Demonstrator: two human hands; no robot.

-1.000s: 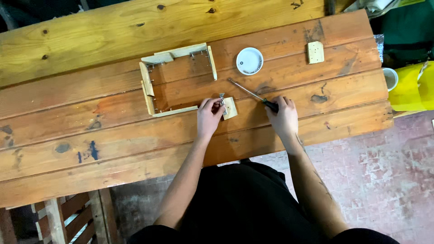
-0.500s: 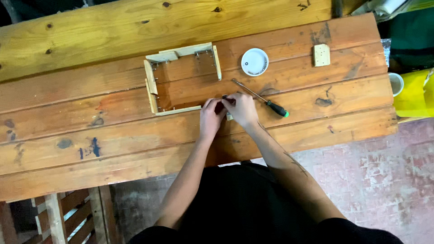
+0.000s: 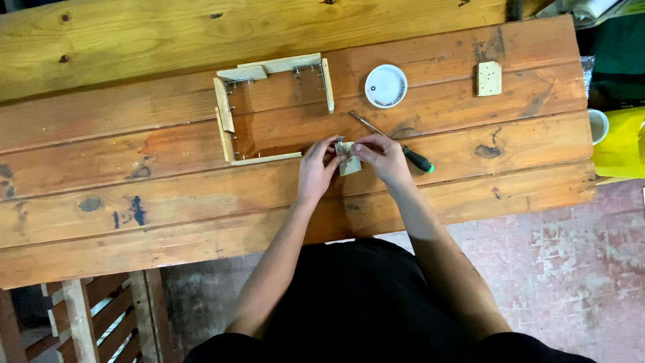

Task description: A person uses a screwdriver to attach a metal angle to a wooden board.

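Both hands meet over a small block of pale wood [image 3: 349, 163] lying on the plank table [image 3: 134, 202]. The left hand [image 3: 316, 168] has its fingers bent in and pinched on the block's left side, the thumb and forefinger pressing near its top. The right hand [image 3: 381, 156] comes in from the other side, its fingertips narrowed onto the block's upper edge, where a small grey metal piece [image 3: 340, 146] shows (whether it is a hinge or a bracket cannot be told at this size). The block itself is light, unfinished wood, roughly square, far paler than the orange-brown boards under it, and mostly hidden by the fingers; only its lower corner shows clear between the two hands.

Just beyond the left hand's fingertips lies an open frame of thin pale strips [image 3: 272, 111], three-sided with a short stub on the right, small metal fittings at its upper corners. Behind the right hand, touching neither hand, a screwdriver [image 3: 393, 141] lies aslant, its black and green handle just beside the right wrist and its shaft pointing away up the table. Farther out from the right hand sits a round white lid [image 3: 385, 86] with small dark bits in it, and well apart to the right a second pale wood block [image 3: 488, 78].
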